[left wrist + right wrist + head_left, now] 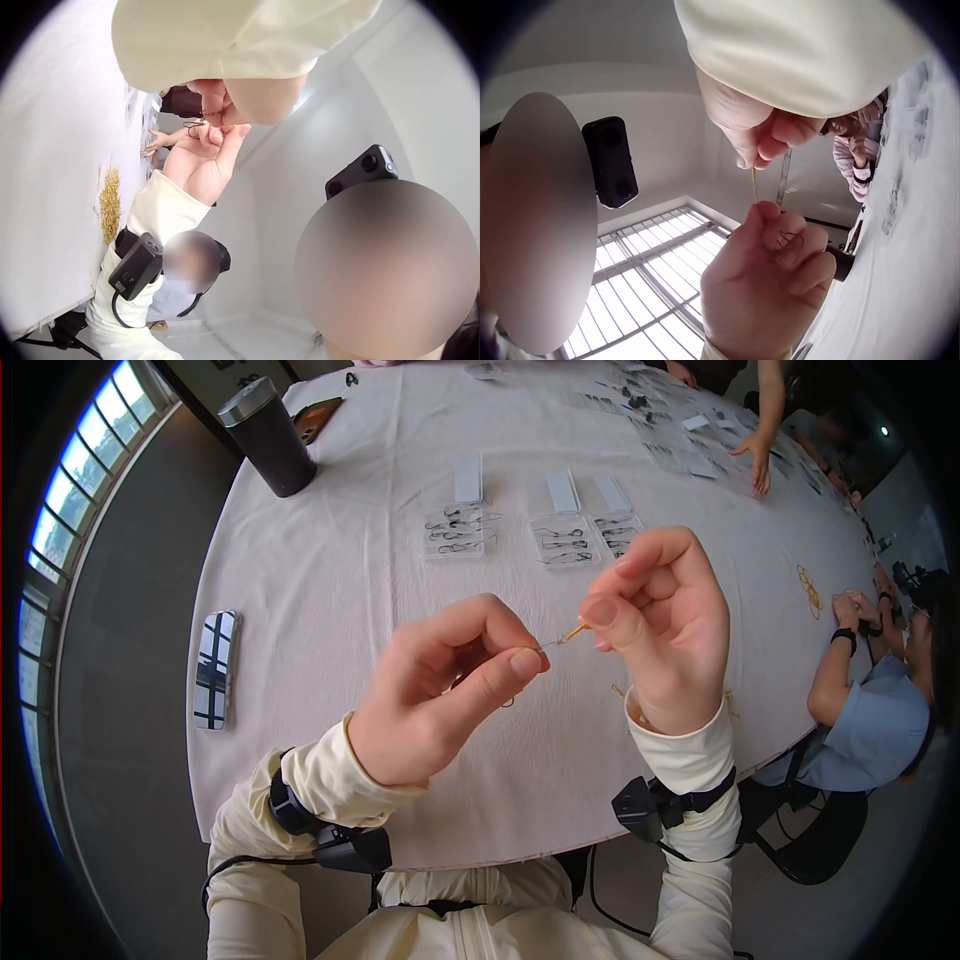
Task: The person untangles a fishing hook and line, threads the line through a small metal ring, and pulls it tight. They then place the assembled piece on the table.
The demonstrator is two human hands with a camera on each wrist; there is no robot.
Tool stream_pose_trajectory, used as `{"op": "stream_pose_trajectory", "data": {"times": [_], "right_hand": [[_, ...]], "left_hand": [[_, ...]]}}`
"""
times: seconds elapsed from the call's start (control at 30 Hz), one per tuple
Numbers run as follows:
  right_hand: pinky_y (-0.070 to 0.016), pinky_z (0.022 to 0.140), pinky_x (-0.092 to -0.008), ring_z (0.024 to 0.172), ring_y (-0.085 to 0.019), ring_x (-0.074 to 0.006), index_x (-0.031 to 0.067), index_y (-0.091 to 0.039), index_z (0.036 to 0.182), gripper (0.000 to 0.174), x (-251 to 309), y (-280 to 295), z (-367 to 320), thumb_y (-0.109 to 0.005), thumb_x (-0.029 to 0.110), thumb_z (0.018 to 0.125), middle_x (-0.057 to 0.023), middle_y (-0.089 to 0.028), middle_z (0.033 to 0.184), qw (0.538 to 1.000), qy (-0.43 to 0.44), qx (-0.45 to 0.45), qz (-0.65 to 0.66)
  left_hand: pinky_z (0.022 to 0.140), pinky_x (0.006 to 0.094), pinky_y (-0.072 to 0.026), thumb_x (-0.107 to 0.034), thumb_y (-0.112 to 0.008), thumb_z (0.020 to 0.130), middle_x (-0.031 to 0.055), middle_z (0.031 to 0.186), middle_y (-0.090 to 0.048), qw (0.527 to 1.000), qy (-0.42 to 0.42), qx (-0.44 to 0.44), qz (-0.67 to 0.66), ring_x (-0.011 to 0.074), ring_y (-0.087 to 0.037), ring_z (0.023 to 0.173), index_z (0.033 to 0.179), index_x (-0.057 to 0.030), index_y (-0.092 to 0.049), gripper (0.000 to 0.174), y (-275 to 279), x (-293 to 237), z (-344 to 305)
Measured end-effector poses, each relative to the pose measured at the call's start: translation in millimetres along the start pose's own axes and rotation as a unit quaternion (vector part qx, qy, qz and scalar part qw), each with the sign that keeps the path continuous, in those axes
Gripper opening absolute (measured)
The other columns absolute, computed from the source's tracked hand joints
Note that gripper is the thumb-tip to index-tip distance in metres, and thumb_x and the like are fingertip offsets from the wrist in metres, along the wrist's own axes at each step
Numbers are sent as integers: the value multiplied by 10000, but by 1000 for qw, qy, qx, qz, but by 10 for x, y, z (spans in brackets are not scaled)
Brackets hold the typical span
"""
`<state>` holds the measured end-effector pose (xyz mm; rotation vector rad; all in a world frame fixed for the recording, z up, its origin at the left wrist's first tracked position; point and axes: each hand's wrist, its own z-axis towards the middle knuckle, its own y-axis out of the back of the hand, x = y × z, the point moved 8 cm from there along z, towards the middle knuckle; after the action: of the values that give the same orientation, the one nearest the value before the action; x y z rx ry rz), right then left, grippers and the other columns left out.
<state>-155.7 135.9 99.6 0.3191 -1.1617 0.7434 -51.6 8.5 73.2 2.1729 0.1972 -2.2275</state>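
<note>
Over the near part of the table, my left hand (440, 680) pinches a thin dark wire piece (551, 644) between thumb and forefinger. Hook-like curves of the dark wire (789, 240) show by its curled fingers in the right wrist view. My right hand (675, 625) holds a small slim gold-coloured piece (574, 631) between thumb and forefinger. The gold piece's tip meets the wire's end in the gap between the hands. On the cloth below the right wrist lies a pile of thin gold-coloured pieces (110, 204).
Clear boxes (460, 535) of dark curled wire pieces lie beyond my hands, with pale cards (468, 478) behind. A phone (214, 670) lies at the left edge; a dark tumbler (270, 440) stands farther back. Other people sit along the right side, near a yellow looped bundle (810, 592).
</note>
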Motion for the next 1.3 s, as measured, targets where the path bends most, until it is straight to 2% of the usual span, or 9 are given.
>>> {"op": "stream_pose_trajectory", "data": {"times": [0.13, 0.23, 0.4, 0.73, 0.8, 0.93, 1.0, 1.13, 1.3], "right_hand": [[-506, 697, -215, 769, -619, -72, 46, -507, 1061, 320, -14, 20, 8, -768, 14, 878, -34, -651, 847, 1000, 6, -4, 13], [-502, 709, -214, 781, -623, -73, 43, -505, 1078, 318, 10, 13, 10, -756, 7, 885, -39, -659, 856, 1000, 18, -3, -7], [-507, 723, -221, 791, -633, -79, 28, -509, 1100, 310, 20, -9, 6, -735, -10, 891, -54, -676, 870, 1000, 23, 13, -1], [-513, 718, -225, 797, -652, -88, 18, -508, 1108, 311, 41, -51, 17, -728, -17, 890, -69, -687, 877, 1000, 23, 16, -4], [-454, 629, -207, 671, -547, -69, 42, -488, 1115, 343, 31, -45, 25, -752, 55, 896, -42, -635, 798, 1000, 20, -3, -5], [-455, 630, -208, 671, -548, -69, 40, -491, 1121, 340, 42, -30, 29, -747, 50, 898, -41, -636, 798, 1000, 26, 0, -16], [-514, 707, -220, 776, -644, -81, 16, -512, 1110, 313, 56, -24, 20, -730, -20, 887, -63, -682, 861, 999, 32, 16, -8], [-512, 706, -218, 768, -635, -76, 16, -516, 1108, 316, 54, -18, 17, -734, -22, 883, -54, -675, 854, 1000, 26, 12, -6], [-503, 697, -215, 766, -622, -68, 19, -520, 1104, 324, 71, -1, 16, -746, -20, 876, -45, -667, 852, 1000, 27, -3, -8]], "left_hand": [[770, 264, -456, -142, -634, 987, 42, 936, -649, 1000, 13, 3, -3, 92, -565, 843, 946, -29, -645, 121, -27, 6, 16], [792, 266, -450, -161, -635, 988, 43, 955, -650, 999, -9, 7, -31, 102, -570, 888, 962, -29, -654, 136, -50, 30, 38], [816, 273, -440, -181, -631, 988, 44, 1020, -642, 999, 23, 31, -35, 118, -574, 954, 971, -42, -666, 145, -57, 57, 42], [765, 246, -407, -186, -625, 981, 16, 1011, -621, 999, 9, 23, -25, 95, -543, 913, 965, -49, -702, 158, -49, 61, 74], [743, 245, -392, -193, -626, 980, 9, 1017, -621, 999, 17, 30, -32, 85, -515, 877, 967, -51, -714, 167, -52, 75, 77], [736, 243, -386, -207, -628, 981, 3, 1017, -621, 999, 17, 33, -31, 80, -497, 853, 992, -50, -732, 189, -45, 87, 82], [748, 247, -390, -220, -634, 982, 3, 1012, -624, 999, 19, 35, -31, 85, -516, 884, 1021, -41, -742, 213, -54, 82, 79], [788, 256, -406, -213, -627, 990, 6, 1009, -624, 999, 1, 26, -23, 101, -545, 929, 1047, -31, -749, 226, -38, 79, 82], [875, 305, -448, -152, -598, 1005, 36, 1008, -617, 1000, -27, -6, 14, 140, -582, 981, 1006, -16, -704, 172, 18, 18, 80]]}}
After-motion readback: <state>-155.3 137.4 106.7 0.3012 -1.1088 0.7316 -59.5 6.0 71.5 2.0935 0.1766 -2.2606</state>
